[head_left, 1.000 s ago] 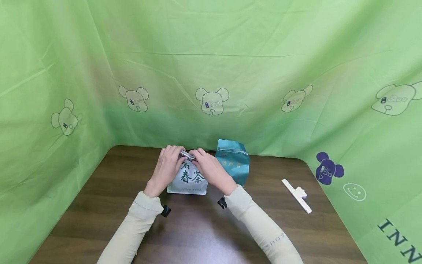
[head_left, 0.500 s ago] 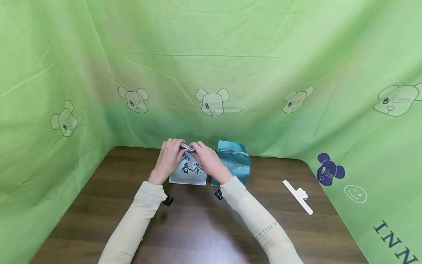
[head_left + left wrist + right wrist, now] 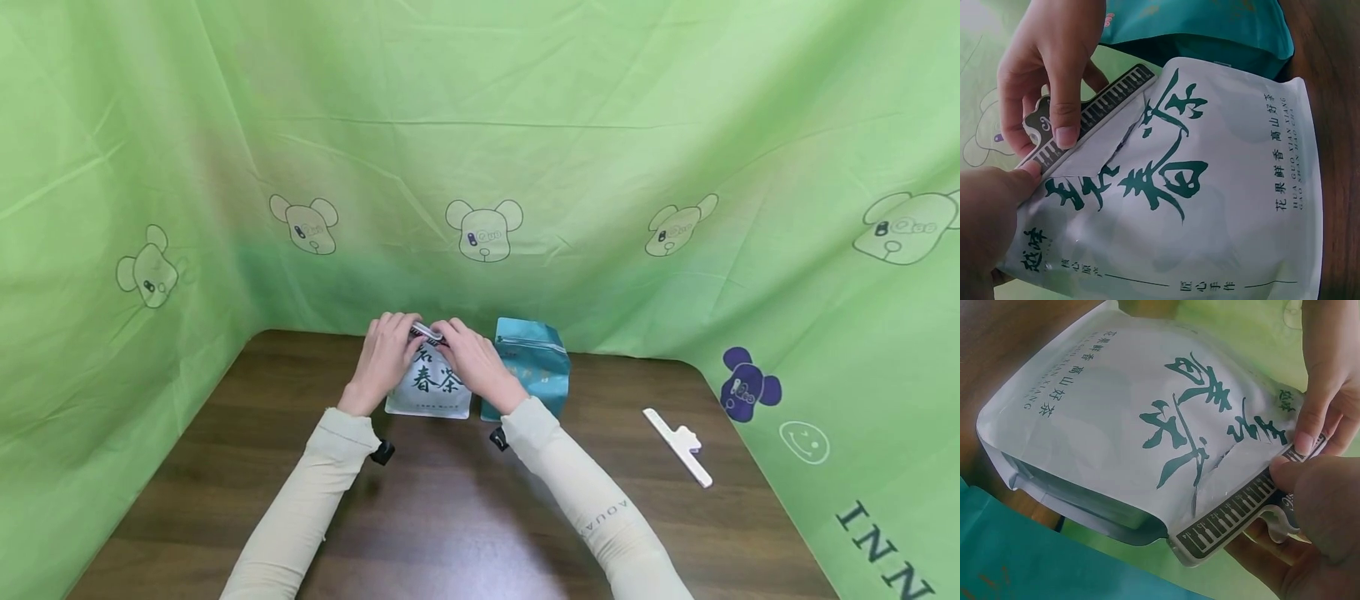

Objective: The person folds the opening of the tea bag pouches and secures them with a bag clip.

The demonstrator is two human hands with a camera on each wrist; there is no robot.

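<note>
A white tea bag [image 3: 427, 396] with dark green writing stands at the back of the table. Across its top edge lies a sealing clip [image 3: 1107, 106] with a piano-key pattern. My right hand [image 3: 480, 367] grips the clip, its thumb on the patterned face and its fingers curled behind. At the clip's other end my left hand [image 3: 381, 360] pinches, with the thumb [image 3: 1305, 440] on the strip beside the bag's corner. The left fingers behind the bag are mostly hidden. The right wrist view shows the clip [image 3: 1229, 512] running along the bag's top.
A teal bag [image 3: 536, 375] stands just right of the white one, close to the right forearm. A white clip [image 3: 678, 446] lies on the right of the wooden table [image 3: 435, 517]. Green printed cloth [image 3: 480, 150] hangs behind and at both sides.
Both hands have moved away from me with the white tea bag and clip, towards the back of the table. Over the last half second they have stayed almost still.
</note>
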